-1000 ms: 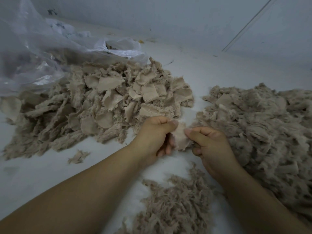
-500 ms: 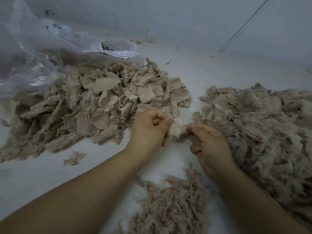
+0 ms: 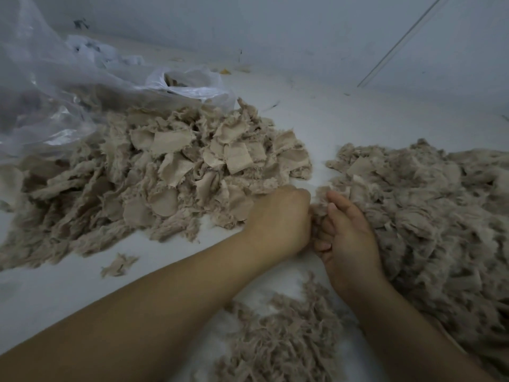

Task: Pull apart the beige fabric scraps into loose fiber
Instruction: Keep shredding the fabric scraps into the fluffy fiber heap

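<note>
- White counter (image 3: 316, 125) and a pale wall behind carried the whole job.
- Left hand (image 3: 278, 216) and right hand (image 3: 348, 238) met between the scrap pile (image 3: 170, 172) and the fiber heap (image 3: 429, 216), probably so finished fluff could drop straight onto that heap.
- Both sets of fingers curled tight, pinching one small scrap (image 3: 319, 209) between them.
- That scrap was mostly hidden and blurred.
- A plastic bag (image 3: 55, 86) lay behind the scrap pile, cut off at the frame edge.

White floor (image 3: 316, 119), pale grey wall (image 3: 275, 28) behind, thin diagonal rod (image 3: 399, 42) against the wall, dim, flat light
</note>
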A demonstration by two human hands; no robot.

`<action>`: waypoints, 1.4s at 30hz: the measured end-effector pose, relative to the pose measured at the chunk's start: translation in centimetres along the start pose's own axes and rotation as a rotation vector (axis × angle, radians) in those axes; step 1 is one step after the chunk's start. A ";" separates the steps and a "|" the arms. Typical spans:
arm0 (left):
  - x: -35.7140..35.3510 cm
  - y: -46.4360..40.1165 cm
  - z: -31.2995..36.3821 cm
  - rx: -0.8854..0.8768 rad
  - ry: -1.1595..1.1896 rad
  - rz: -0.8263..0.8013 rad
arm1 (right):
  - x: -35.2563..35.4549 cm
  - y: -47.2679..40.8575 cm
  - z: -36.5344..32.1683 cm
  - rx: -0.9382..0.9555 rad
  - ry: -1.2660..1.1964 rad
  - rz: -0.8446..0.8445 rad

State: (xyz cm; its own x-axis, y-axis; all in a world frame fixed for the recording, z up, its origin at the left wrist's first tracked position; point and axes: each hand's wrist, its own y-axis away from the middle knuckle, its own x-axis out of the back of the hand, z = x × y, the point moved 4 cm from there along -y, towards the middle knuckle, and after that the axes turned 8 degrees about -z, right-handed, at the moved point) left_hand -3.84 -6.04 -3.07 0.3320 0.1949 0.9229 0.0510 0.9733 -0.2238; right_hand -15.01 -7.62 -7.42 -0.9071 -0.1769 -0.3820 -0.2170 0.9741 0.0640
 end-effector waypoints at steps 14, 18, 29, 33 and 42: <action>-2.5 1.8 -2.4 0.019 0.731 -0.046 | 0.1 -0.4 -0.1 -0.147 -0.123 0.047; -1.9 3.1 -3.3 0.098 0.893 -0.070 | 0.0 -0.4 -0.1 -0.164 -0.119 0.048; -0.6 5.0 -5.3 0.144 1.269 0.052 | 0.4 -0.8 0.0 -0.172 -0.159 0.070; -1.0 4.4 -5.0 0.206 1.164 0.058 | -0.3 -0.3 -0.4 -0.118 0.075 -0.069; -1.4 4.3 -4.5 0.195 1.132 0.071 | -0.8 0.3 -0.6 -0.103 0.214 -0.184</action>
State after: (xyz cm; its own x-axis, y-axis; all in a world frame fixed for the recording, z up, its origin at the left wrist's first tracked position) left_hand 0.20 -2.72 -6.71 0.9890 0.1252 0.0782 -0.1153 0.9860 -0.1207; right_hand -14.56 -7.24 -6.56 -0.9020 -0.3859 -0.1936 -0.4108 0.9052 0.1093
